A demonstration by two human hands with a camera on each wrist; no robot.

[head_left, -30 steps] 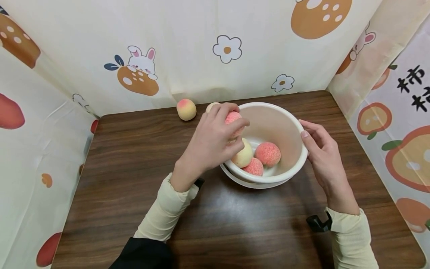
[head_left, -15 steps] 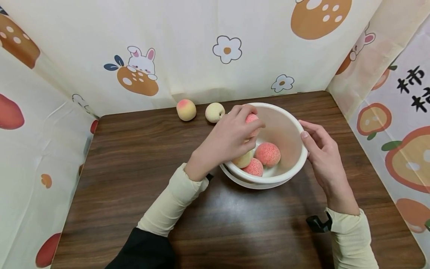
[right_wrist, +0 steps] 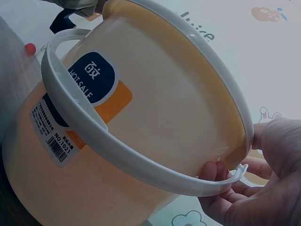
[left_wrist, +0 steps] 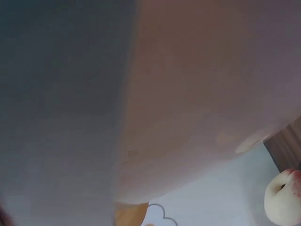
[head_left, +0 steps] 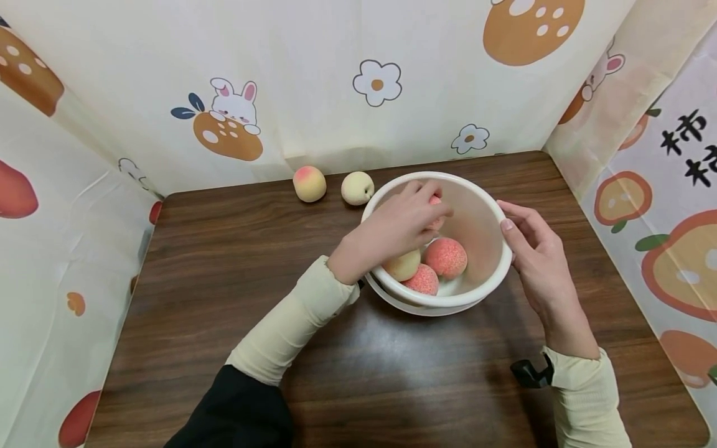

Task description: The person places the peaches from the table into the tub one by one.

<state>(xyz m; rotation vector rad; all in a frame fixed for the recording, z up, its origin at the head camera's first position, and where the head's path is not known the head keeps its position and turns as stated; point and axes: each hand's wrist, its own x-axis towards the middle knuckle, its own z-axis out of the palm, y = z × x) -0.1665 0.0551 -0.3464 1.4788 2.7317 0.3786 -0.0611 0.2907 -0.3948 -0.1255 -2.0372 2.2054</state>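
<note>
A white plastic bucket [head_left: 477, 231] stands on the table, its mouth facing up. My right hand [head_left: 534, 264] grips its right rim; in the right wrist view the fingers [right_wrist: 214, 170] curl round the rim beside the white handle [right_wrist: 63, 101]. Inside the bucket's mouth, my left hand [head_left: 400, 221] holds a pink, rough-skinned peach [head_left: 436, 221], mostly hidden by the fingers. Below it lie a larger pink peach [head_left: 446, 257], a smaller pink one [head_left: 424, 280] and a partly hidden cream peach [head_left: 403, 266]. The left wrist view is largely blocked by blurred skin.
Two peaches sit at the table's back edge: a yellow one with a pink top [head_left: 309, 184] and a cream one [head_left: 358, 188], left of the bucket. A printed curtain [head_left: 313, 81] hangs close behind. Brown wooden tabletop [head_left: 224, 261] extends left and in front.
My left hand has moved right and lower into the bucket, carrying the pink peach. The cream peach at the back has come into full view. My right hand stays on the rim.
</note>
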